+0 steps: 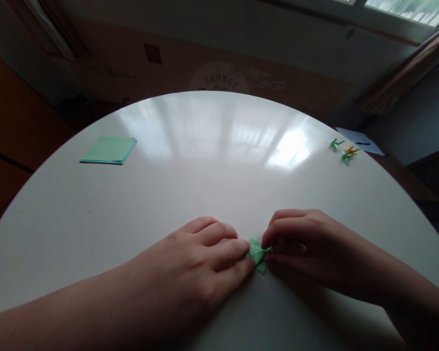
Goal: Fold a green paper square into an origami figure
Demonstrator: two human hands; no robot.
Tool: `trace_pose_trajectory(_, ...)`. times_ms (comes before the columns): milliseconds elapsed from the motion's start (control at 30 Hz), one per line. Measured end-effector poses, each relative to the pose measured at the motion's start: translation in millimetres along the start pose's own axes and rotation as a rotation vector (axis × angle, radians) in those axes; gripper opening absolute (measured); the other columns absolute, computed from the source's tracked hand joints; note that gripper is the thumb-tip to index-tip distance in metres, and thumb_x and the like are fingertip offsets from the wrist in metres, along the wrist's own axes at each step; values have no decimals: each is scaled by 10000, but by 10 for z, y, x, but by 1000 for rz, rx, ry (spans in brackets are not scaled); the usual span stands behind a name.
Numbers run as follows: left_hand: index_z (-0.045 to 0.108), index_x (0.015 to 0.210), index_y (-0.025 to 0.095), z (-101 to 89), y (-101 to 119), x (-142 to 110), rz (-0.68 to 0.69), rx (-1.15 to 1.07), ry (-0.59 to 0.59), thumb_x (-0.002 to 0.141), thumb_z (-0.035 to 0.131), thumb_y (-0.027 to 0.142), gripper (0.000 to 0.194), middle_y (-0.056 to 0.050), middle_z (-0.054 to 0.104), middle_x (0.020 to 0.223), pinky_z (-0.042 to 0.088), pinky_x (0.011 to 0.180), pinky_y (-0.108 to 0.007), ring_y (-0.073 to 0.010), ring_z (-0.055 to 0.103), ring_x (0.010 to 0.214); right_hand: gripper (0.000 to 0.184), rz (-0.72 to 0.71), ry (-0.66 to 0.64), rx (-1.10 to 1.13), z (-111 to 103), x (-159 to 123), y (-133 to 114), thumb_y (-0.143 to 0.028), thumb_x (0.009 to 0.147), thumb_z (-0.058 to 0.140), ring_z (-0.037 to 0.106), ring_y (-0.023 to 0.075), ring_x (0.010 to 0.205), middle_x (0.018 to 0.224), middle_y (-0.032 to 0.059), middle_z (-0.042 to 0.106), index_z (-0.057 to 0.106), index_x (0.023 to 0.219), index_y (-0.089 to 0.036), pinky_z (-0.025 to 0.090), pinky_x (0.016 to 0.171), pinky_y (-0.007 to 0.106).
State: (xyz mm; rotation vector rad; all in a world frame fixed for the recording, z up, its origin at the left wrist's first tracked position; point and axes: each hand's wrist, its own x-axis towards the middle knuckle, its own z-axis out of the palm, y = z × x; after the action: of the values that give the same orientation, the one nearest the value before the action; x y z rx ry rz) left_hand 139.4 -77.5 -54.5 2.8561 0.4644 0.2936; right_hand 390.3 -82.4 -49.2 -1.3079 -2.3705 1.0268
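Observation:
A small folded piece of green origami paper (pixel 257 254) lies on the white table between my two hands. My left hand (pixel 208 253) presses its thumb and index fingertip onto the paper's left side, the other fingers bent and resting on the tabletop. From the right, my right hand (pixel 296 239) pinches the paper's right tip between thumb and fingers. Part of the paper is hidden under the fingertips, so its full shape cannot be made out.
On the round white table (pixel 205 190), a stack of square coloured paper (pixel 109 148) with green on top lies at the left. Small folded paper figures, a green one (pixel 335 144) and an orange one (pixel 352 150) among them, sit near the right edge. Beyond is a white sheet (pixel 362 140).

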Motion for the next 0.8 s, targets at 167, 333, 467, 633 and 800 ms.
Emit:
trace_pose_trajectory(167, 623, 1308, 146, 19, 28, -15, 9, 33, 34, 1025, 322, 161, 413, -91, 648, 1311, 403, 1033, -409, -268, 569, 1165, 102, -10, 25, -19, 17, 6, 29, -134, 837, 706, 609, 92, 683, 822, -37, 681, 716, 843, -235, 447, 616, 200)
trace_pose_trajectory(333, 638, 1278, 109, 107, 147, -49, -30, 112, 65, 1032, 291, 202, 435, -106, 678, 1246, 405, 1016, -447, -275, 600, 1040, 89, -12, 82, -16, 74, 7, 26, -146, 844, 708, 598, 101, 675, 800, -33, 664, 704, 837, -235, 443, 604, 212)
trace_pose_trajectory(467, 640, 1270, 99, 225, 279, -71, -93, 245, 114, 1004, 296, 141, 437, -129, 706, 1153, 432, 944, -455, -291, 604, 998, 85, -22, 178, -58, 105, -15, 6, -150, 846, 711, 590, 105, 664, 791, -26, 649, 698, 811, -227, 439, 586, 220)
trace_pose_trajectory(633, 654, 1250, 93, 314, 357, -67, -151, 344, 176, 975, 317, 108, 435, -127, 712, 1154, 442, 916, -447, -297, 617, 979, 142, -12, 164, -61, 103, -68, -69, -151, 886, 668, 619, 114, 656, 816, -14, 691, 755, 851, -257, 466, 599, 226)
trace_pose_trajectory(800, 664, 1232, 86, 358, 351, -58, -150, 329, 232, 982, 300, 93, 442, -122, 706, 1160, 448, 922, -433, -283, 621, 972, 183, -2, 151, 4, 178, -113, -75, -140, 889, 644, 655, 131, 682, 837, 1, 714, 773, 850, -265, 503, 624, 231)
